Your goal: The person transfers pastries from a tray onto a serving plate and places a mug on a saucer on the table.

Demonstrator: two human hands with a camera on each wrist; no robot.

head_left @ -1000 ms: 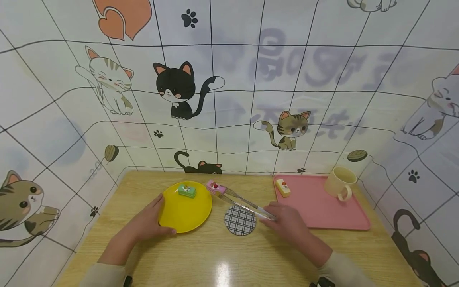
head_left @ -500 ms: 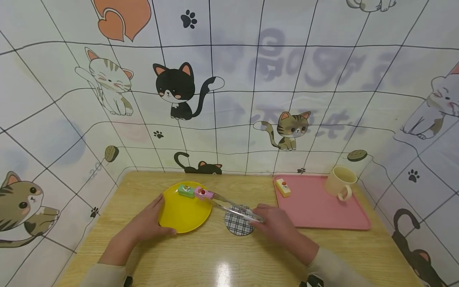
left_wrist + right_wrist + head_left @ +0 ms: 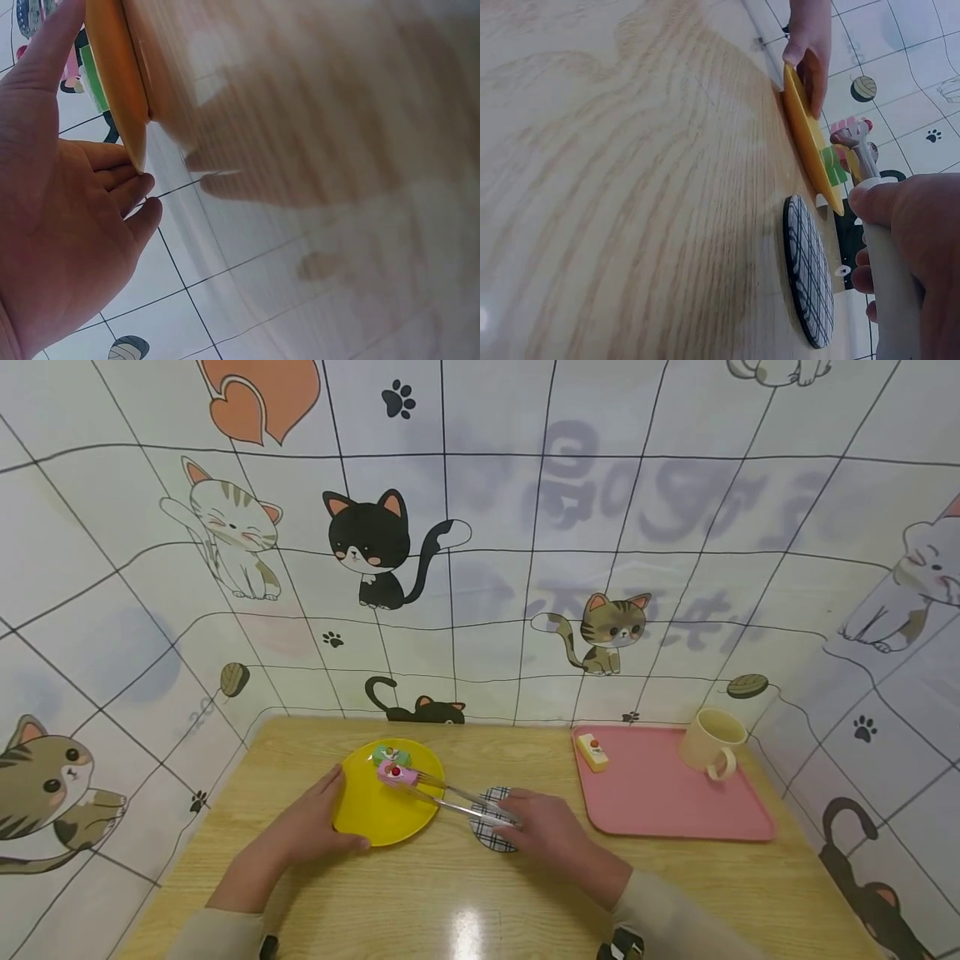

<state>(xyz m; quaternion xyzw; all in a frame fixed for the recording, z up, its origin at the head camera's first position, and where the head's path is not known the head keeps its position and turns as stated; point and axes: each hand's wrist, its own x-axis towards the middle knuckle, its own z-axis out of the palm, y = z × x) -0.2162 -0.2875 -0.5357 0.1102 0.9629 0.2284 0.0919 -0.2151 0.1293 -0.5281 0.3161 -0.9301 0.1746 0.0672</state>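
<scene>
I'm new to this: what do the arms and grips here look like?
They are a person's: the left grip and right grip are bare, ungloved hands. The left sleeve and right sleeve are plain beige, ending short of the wrists. A small black piece shows by the left sleeve, a black-and-white piece by the right.

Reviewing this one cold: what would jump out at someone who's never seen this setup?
Probably the bright yellow plate on the left of the table, its rim held by the left hand. Over it, tongs in the right hand grip a pink toy cake by a green one. Behind, cartoon cats cover the white backdrop.
</scene>
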